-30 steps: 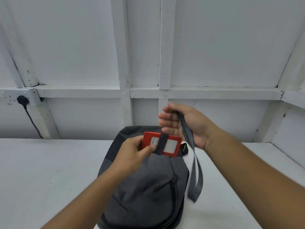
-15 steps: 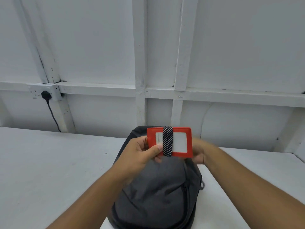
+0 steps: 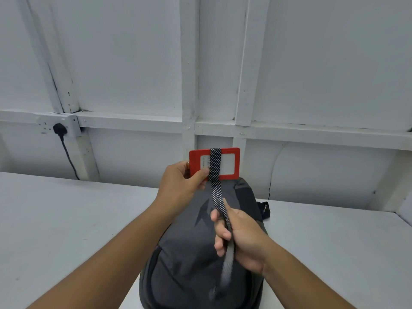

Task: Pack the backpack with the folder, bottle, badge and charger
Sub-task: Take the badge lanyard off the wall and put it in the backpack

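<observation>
A dark grey backpack point(image 3: 189, 248) lies on the white table, its top towards the wall. Above its top end my left hand point(image 3: 181, 185) pinches the left edge of a red badge holder point(image 3: 231, 162) with a white window. A striped lanyard point(image 3: 217, 192) is wrapped round the badge and runs down towards me. My right hand point(image 3: 239, 236) grips that lanyard over the backpack, pulling it taut; the strap's lower end is blurred. Folder, bottle and charger are not in view.
The white table point(image 3: 66, 219) stretches left and right of the backpack. A white panelled wall stands behind it. A black plug point(image 3: 59, 129) sits in a wall socket at the left, its cable dropping behind the table. A black strap buckle point(image 3: 264, 209) pokes out right of the backpack.
My right hand has come out from behind the badge and now grips the lanyard lower down, nearer me. The badge sits higher and further from me; the lanyard now hangs taut.
</observation>
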### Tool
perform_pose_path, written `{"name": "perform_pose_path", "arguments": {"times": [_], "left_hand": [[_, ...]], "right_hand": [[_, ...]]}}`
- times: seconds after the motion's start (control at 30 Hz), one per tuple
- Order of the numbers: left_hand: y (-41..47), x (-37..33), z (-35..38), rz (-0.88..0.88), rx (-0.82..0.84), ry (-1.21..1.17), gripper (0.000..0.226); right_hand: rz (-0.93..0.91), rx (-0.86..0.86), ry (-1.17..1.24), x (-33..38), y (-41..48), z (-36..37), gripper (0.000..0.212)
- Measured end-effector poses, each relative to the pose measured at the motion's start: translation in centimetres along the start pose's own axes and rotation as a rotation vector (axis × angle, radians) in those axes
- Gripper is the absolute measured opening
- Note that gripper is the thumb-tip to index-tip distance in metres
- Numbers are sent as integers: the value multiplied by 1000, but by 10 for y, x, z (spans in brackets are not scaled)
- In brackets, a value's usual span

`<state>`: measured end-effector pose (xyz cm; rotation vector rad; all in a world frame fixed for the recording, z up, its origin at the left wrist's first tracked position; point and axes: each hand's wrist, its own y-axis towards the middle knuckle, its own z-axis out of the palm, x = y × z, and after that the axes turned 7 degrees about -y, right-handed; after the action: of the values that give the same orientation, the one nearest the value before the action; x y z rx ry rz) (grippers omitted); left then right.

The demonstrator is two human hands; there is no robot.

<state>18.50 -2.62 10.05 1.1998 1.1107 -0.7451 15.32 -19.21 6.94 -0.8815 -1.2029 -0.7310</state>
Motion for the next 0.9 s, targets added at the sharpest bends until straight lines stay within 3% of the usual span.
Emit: {"name": "perform_pose_path", "arguments": {"times": [0.17,0.37,0.53,0.63,0.77,0.9], "left_hand": [[2,14,-4,38,-15,202,16],[-13,24,-6,71,85,262,7],[-35,23,2,-18,121,120,4],[-46,21,7,-115,118,-28,19],[-53,21,2,-201,146,-73,25],[-58,21,-5,-234,181,-93,19]], "right_hand": [[-7,132,125,22,-16,5,61],[-120,226,180,72,-12,0,42],[-147,125,224,111,24,-7,57],[-65,85,197,121,45,-12,62],[40,156,118,117,58,-24,76],[33,199,-22,108,60,-42,67]]}}
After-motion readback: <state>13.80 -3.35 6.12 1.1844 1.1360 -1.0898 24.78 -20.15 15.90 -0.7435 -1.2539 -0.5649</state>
